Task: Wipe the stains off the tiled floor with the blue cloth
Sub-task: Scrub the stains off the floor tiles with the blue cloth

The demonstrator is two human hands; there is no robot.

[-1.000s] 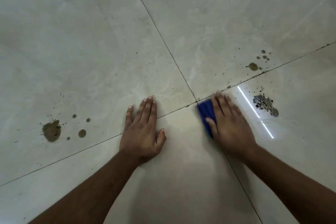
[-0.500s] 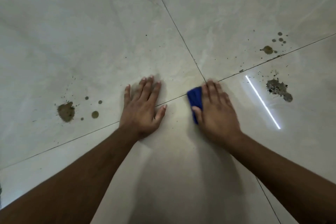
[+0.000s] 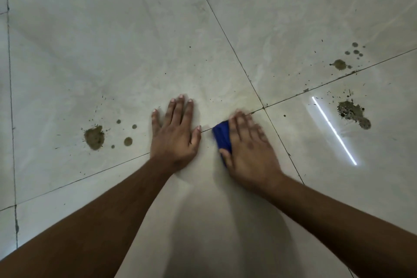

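Note:
My right hand (image 3: 249, 149) presses flat on the blue cloth (image 3: 221, 135), which lies on the pale tiled floor (image 3: 112, 52) just below a grout joint. Only the cloth's left edge shows past my fingers. My left hand (image 3: 174, 133) rests flat on the tile beside it, fingers spread, holding nothing. A brown stain (image 3: 94, 137) with small drops (image 3: 128, 141) lies left of my left hand. A grey-brown stain (image 3: 353, 113) sits to the right, and a smaller brown stain (image 3: 339, 64) with droplets lies farther back right.
Dark grout lines (image 3: 228, 38) cross the floor and meet close to my right hand. A bright thin strip of reflected light (image 3: 334, 130) lies on the tile between my right hand and the right stain. Tiny dark specks are scattered about.
My right hand with the cloth has slid left along the floor, closer to my left hand and is motion-blurred. The view has shifted. The left hand stays planted.

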